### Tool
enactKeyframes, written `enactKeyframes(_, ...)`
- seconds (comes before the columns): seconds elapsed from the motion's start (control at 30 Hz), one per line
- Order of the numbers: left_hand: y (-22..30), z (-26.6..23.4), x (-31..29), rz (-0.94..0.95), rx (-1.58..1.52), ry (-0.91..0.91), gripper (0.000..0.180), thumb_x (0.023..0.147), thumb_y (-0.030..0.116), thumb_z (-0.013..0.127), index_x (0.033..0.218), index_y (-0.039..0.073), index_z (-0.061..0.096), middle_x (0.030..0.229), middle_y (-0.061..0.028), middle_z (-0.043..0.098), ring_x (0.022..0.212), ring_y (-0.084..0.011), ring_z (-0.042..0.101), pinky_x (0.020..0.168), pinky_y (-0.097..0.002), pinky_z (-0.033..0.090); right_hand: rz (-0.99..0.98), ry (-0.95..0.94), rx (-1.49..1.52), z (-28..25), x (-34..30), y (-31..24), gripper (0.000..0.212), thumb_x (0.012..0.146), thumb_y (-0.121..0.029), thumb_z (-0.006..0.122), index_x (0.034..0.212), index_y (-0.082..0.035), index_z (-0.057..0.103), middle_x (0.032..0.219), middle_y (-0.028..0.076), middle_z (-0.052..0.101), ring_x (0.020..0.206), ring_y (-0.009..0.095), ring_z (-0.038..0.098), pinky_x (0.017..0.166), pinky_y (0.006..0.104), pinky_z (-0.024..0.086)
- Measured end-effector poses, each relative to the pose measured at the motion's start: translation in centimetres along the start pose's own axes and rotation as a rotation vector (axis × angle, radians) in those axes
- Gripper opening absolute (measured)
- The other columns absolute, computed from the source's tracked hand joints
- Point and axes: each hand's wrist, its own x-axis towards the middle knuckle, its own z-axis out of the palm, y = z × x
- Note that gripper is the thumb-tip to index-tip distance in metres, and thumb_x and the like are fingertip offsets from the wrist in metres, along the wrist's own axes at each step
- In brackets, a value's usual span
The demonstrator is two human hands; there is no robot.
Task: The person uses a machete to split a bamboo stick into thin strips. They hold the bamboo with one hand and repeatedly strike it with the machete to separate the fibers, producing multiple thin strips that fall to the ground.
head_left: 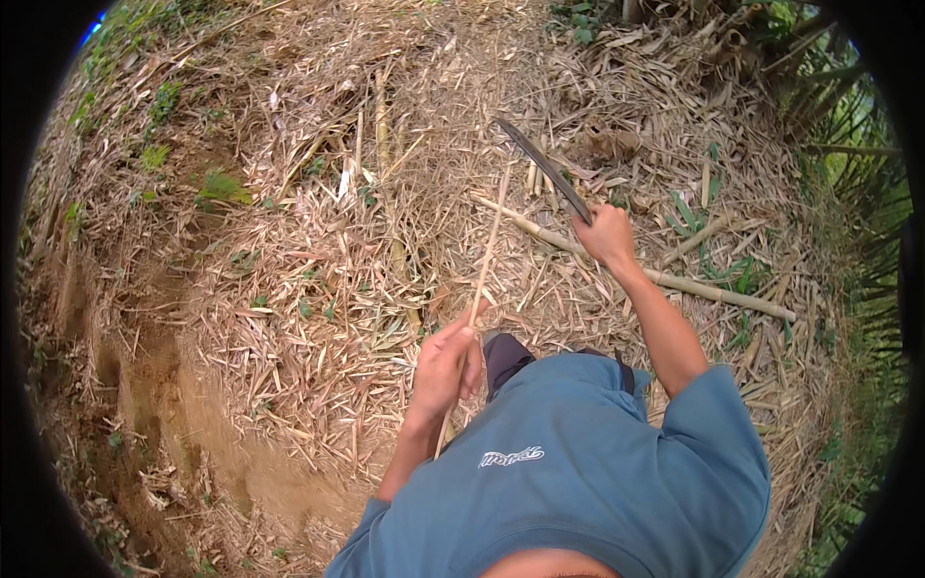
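A thin, pale bamboo strip (489, 252) runs through my left hand (449, 364), whose fingers are closed around it. Its upper end points away from me, and its lower end passes down beside my shirt. Out to the right, my right hand (607, 236) grips a machete (545, 166) with a long, dark, slightly curved blade. The handle is hidden inside that fist. The blade slants up and to the left, its tip a little beyond the upper end of the strip. Blade and strip appear apart.
A cut bamboo pole (713, 290) lies on the ground, slanting under my right forearm. Dry bamboo leaves (318, 260) cover the slope. At the left, an earth bank (145, 385) drops away. Bamboo stalks and green growth (862, 183) stand at the right edge.
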Motion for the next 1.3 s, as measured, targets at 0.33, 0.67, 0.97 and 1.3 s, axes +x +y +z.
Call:
enactKeyframes(0.33, -1.0, -1.2, 2.4, -0.051, -0.338, -0.096, 0.06, 0.106, 0.047, 0.042, 0.152, 0.009, 0.039, 0.061, 0.0075, 0.04, 0.043, -0.0023, 0.028, 0.039, -0.0183, 0.027, -0.773, 0.042, 0.104, 3.3, -10.2, -5.6, 0.019, 0.067, -0.02, 0.067, 0.063, -0.005, 0.057, 0.058, 0.011, 0.06, 0.051, 0.028, 0.063, 0.053, 0.0408, 0.051)
enactKeyframes(0.67, 0.0, 0.1, 0.5, -0.167, -0.335, -0.043, 0.048, 0.105, 0.018, 0.032, 0.149, 0.002, 0.04, 0.049, 0.0042, 0.029, 0.034, -0.0057, 0.023, 0.03, -0.0222, 0.029, -0.455, 0.151, -0.095, 1.7, -5.3, -3.7, 0.02, 0.076, -0.025, 0.071, 0.074, -0.006, 0.067, 0.058, 0.012, 0.06, 0.052, 0.031, 0.063, 0.054, 0.0423, 0.051)
enactKeyframes(0.97, -0.6, 0.4, 1.2, -0.189, -0.361, -0.009, 0.039, 0.105, 0.018, 0.034, 0.135, 0.001, 0.051, 0.049, 0.0043, 0.029, 0.033, -0.0062, 0.024, 0.03, -0.0227, 0.027, -0.81, 0.14, 0.069, 1.5, -7.9, -4.8, 0.028, 0.064, -0.022, 0.074, 0.064, -0.004, 0.053, 0.058, 0.015, 0.058, 0.058, 0.036, 0.063, 0.057, 0.0422, 0.05)
enactKeyframes(1.3, -0.8, 0.1, -0.8, -0.071, -0.496, -0.088, 0.045, 0.105, 0.009, 0.037, 0.15, 0.005, 0.041, 0.057, 0.0012, 0.038, 0.037, -0.0056, 0.03, 0.032, -0.0209, 0.034, -0.038, 0.109, 0.227, 0.0, -0.9, 0.2, 0.027, 0.08, -0.027, 0.069, 0.088, -0.002, 0.076, 0.057, 0.015, 0.063, 0.047, 0.025, 0.059, 0.052, 0.0386, 0.049)
